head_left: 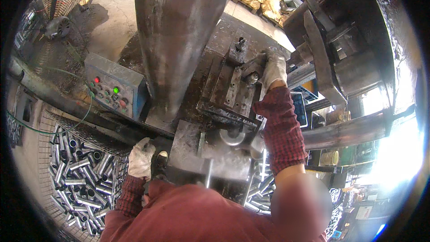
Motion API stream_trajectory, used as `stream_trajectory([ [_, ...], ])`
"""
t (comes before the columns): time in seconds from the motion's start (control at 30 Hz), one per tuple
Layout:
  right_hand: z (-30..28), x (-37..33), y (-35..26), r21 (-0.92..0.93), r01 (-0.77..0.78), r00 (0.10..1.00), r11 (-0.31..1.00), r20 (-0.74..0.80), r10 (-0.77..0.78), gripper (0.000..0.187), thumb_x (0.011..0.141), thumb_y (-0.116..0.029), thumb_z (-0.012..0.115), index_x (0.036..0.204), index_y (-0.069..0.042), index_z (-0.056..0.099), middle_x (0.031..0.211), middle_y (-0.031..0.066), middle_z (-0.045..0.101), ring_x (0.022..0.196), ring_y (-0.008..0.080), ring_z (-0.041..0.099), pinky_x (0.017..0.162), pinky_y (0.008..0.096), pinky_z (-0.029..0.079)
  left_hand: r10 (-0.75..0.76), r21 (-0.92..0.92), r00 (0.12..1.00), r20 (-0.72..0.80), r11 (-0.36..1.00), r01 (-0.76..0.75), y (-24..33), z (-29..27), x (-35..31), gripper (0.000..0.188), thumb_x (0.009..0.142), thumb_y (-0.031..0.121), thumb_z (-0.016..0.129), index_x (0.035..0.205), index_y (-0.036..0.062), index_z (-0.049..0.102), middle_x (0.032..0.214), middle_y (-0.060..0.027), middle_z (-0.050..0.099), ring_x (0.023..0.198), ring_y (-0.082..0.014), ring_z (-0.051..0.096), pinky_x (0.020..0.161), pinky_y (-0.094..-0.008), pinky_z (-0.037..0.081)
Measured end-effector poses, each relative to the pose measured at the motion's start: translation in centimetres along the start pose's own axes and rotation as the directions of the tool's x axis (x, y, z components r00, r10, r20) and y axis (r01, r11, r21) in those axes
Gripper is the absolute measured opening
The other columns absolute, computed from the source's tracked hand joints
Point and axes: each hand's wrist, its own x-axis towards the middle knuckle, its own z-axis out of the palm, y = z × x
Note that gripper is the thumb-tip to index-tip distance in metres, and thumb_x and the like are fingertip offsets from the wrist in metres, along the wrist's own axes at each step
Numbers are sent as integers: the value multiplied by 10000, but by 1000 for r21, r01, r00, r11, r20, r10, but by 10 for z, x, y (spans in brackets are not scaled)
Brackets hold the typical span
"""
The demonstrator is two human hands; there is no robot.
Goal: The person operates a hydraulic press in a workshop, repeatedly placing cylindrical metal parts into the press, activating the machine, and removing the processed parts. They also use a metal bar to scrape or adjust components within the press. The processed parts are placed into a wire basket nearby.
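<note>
My left hand [141, 159], in a whitish work glove, is low at the left, beside the wire basket of metal tubes. Its fingers look curled, and no part shows in them. My right hand [274, 68], gloved too, reaches forward to the far right side of a dark steel fixture [233, 87]. Those fingers bend around something at the fixture that the glove hides. Just left of this hand a short round metal piece [252, 78] stands in the fixture. A second upright metal piece [242, 44] is at the fixture's far end.
A thick steel column [179, 31] rises beside the fixture. Left of it is a control box [114, 85] with coloured buttons. The wire basket [47, 152] holds many shiny tubes [83, 183]. A fan [58, 27] stands far left. Heavy machine parts [320, 58] overhang the right.
</note>
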Motion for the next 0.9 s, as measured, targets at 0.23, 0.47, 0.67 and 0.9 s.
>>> stream_trajectory([
  [0.23, -27, 22, 15, -934, 357, 824, 17, 306, -476, 284, 1090, -170, 573, 1313, -43, 694, 1208, 132, 748, 1102, 252, 734, 982, 382, 581, -24, 186, 999, -26, 982, 28, 37, 0, -5, 476, 981, 210, 756, 1383, -40, 709, 1178, -216, 793, 1066, -277, 767, 967, -378, 579],
  [0.47, -49, 66, 29, -935, 354, 842, 37, 301, -447, 443, 1142, -381, 495, 1298, -54, 749, 1350, 191, 738, 1236, 390, 699, 1067, 473, 548, -15, 191, 999, -31, 981, 21, 33, -8, -14, 513, 991, 231, 752, 1424, -35, 685, 1180, -213, 799, 1062, -282, 774, 963, -383, 586],
  [0.67, -37, 51, 27, -592, 345, 933, 728, 300, -198, 415, 1154, -328, 528, 1391, -41, 711, 1306, 123, 745, 1183, 303, 712, 1031, 422, 573, -16, 224, 1000, -8, 975, 17, 26, -2, -7, 482, 998, 235, 738, 1399, -30, 698, 1165, -213, 803, 1059, -270, 780, 951, -374, 592],
  [0.9, -10, 16, 10, -188, -9, 998, 982, 63, 21, 457, 1151, -371, 539, 1487, -72, 620, 1264, 140, 740, 1114, 288, 730, 959, 404, 602, 47, 246, 999, 19, 968, -50, 19, 5, 2, 457, 988, 247, 746, 1354, -25, 719, 1096, -197, 810, 1004, -275, 787, 923, -378, 599],
])
